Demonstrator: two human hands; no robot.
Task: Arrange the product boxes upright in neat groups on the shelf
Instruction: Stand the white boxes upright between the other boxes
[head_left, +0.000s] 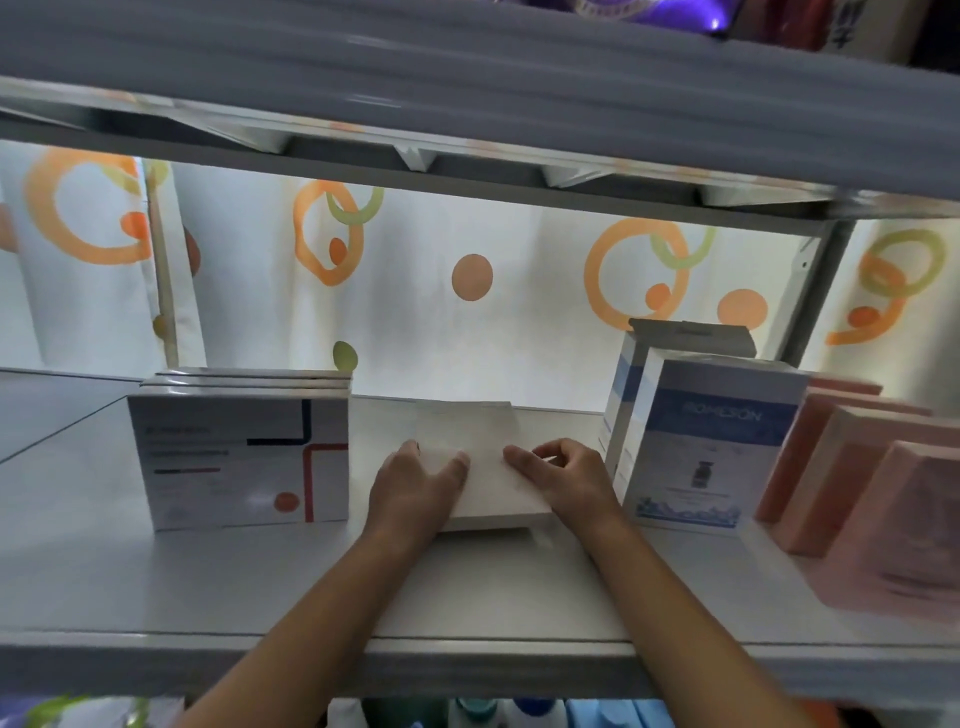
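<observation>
The left hand grips the left side of a plain white box, thumb spread across its top. The right hand holds the right side of the same box, fingers curled onto its top. The box lies tilted on the shelf, its near edge raised. Left of it stands a group of white boxes with red and dark lines. To the right stand blue-and-white boxes, then pink boxes. Farthest back hangs a curtain with orange rings.
</observation>
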